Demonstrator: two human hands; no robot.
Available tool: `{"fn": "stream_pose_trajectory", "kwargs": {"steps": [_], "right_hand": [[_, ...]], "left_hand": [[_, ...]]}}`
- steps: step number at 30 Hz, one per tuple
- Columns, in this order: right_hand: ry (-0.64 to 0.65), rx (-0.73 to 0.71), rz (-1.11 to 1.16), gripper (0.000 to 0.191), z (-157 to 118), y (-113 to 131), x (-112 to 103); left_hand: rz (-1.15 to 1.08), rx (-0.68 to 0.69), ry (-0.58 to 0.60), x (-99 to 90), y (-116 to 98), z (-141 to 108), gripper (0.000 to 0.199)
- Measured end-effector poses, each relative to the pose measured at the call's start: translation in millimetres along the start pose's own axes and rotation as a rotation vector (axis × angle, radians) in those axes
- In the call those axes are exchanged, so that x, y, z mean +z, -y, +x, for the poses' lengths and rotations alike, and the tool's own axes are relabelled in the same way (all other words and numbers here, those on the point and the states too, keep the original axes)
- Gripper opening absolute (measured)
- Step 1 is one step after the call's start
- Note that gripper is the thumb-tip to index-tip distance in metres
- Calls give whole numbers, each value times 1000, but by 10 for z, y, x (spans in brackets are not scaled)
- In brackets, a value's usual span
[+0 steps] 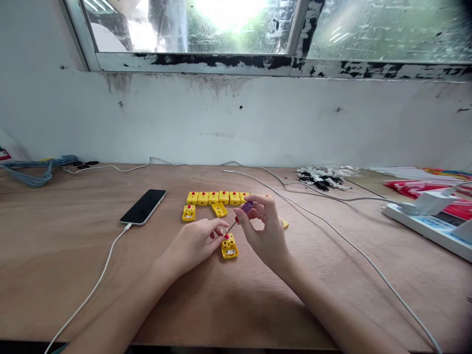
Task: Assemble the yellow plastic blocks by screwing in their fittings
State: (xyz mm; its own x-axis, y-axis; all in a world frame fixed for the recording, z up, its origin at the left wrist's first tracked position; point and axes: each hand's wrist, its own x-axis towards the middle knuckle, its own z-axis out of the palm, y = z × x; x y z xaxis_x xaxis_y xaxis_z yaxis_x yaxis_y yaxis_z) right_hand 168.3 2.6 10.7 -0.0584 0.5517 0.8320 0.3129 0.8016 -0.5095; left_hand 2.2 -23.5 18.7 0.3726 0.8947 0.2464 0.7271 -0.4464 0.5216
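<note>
My right hand [263, 228] holds a small screwdriver [246, 207] with a purple handle. Its thin shaft slants down to the top of an open yellow case [229, 250], near a red button. The fingers of my left hand [197, 243] are pinched at the upper left corner of this case; what lies between them is too small to tell. Behind the hands runs a row of yellow cases [202, 198] with red buttons. Another opened case [189, 213] sits at the row's left front, beside a yellow cover [219, 210]. A yellow piece [284, 222] shows partly behind my right hand.
A black phone [143, 207] on a white cable lies at left. Blue cable [39, 169] is at the far left. A white power strip [431, 226] stands at right, with black and white parts [322, 177] behind. A long white cable [332, 226] crosses the table's right side.
</note>
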Motion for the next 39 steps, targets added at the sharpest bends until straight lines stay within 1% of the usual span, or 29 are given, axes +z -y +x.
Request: {"fn": "stream_pose_trajectory", "kwargs": {"steps": [4, 10, 15, 20, 24, 32, 39], "right_hand": [[-55, -8, 8, 24, 3, 32, -3], [23, -13, -7, 22, -17, 20, 16], [-30, -3, 25, 24, -24, 38, 17], [5, -6, 17, 22, -28, 36, 20], [-14, -8, 9, 23, -18, 38, 14], [8, 6, 22, 23, -20, 44, 28], [18, 14, 47, 23, -28, 40, 29]], "left_hand": [[-15, -14, -12, 1, 0, 3, 22], [-29, 1, -2, -2, -8, -7, 23], [-33, -5, 4, 5, 11, -3, 23], [-37, -10, 7, -4, 6, -5, 23], [-33, -10, 13, -10, -10, -2, 23], [34, 37, 1, -37, 22, -21, 26], [33, 22, 13, -39, 8, -19, 22]]}}
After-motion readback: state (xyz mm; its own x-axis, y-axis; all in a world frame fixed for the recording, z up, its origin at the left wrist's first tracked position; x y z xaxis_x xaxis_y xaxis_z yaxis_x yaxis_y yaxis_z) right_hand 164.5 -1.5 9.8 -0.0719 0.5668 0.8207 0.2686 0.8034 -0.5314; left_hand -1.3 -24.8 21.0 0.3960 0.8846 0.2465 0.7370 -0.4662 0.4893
